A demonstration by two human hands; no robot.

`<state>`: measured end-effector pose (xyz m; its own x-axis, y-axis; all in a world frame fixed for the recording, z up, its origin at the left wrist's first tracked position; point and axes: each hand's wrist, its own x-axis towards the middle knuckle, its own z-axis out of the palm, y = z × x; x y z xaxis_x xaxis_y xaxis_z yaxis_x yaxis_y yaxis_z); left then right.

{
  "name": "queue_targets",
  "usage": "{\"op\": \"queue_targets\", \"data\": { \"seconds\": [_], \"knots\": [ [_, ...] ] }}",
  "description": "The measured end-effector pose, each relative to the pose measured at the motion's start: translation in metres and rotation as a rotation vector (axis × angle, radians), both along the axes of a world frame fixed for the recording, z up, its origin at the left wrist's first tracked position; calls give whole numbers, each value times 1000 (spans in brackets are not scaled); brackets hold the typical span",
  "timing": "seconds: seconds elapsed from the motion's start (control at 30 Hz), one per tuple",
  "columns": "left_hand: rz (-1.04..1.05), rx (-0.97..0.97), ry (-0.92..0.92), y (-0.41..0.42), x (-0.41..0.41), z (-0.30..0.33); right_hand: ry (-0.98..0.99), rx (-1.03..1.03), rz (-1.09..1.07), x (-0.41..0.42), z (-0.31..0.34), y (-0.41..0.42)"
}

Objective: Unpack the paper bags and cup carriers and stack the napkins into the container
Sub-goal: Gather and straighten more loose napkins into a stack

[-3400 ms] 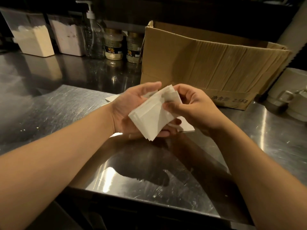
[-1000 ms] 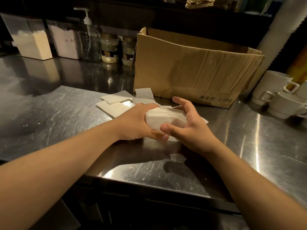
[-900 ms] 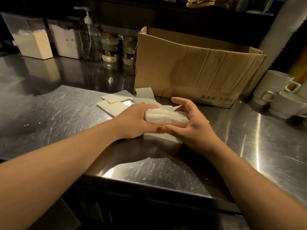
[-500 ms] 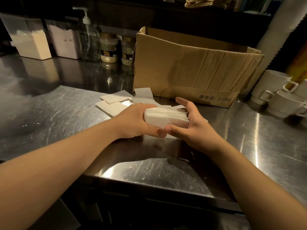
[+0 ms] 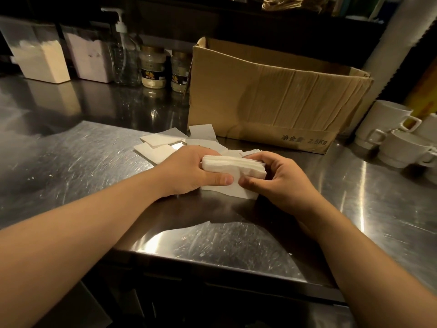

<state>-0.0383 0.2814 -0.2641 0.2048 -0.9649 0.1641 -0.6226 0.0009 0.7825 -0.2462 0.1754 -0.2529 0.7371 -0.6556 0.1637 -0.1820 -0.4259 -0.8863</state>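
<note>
Centrally, two bare forearms reach over a scratched steel counter (image 5: 78, 162), and both hands meet on a stack of white napkins (image 5: 227, 163) held just above the surface. Left hand (image 5: 189, 171) grips the stack's left end, thumb along the near edge, fingers curled behind. Right hand (image 5: 281, 181) grips the right end, fingers (image 5: 262, 158) curled over the top and thumb pressing the near side. A single napkin sheet (image 5: 227, 191) lies flat on the counter under the stack, touching it or nearly so; the view does not settle which. More loose napkins (image 5: 160, 144) lie scattered just beyond the left hand, overlapping one another. Behind them stands an open cardboard box (image 5: 272, 100), creased along its front, with printed characters and "2.5Kg" low on its right. White cups (image 5: 390, 138) with handles sit stacked at the right edge, beside the box. Along the back left stand two clear bins (image 5: 42, 60) holding pale powder, a pump bottle (image 5: 125, 55), and two lidded jars (image 5: 153, 67) with dark labels. What may be coiled brown twine rests on a dim shelf above the box.
</note>
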Motion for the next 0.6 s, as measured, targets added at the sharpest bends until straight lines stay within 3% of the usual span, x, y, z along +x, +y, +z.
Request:
{"op": "queue_targets", "data": {
  "seconds": [0.2, 0.43, 0.6],
  "knots": [
    [20, 3, 8, 1, 0, 1, 42, -11, 16, 0, -2, -3],
    [20, -61, 219, 0, 4, 6, -114, 92, 15, 10, 5, -13],
    [82, 3, 177, -10, 15, 13, -140, 79, 38, 32, 33, -24]
  ]
}}
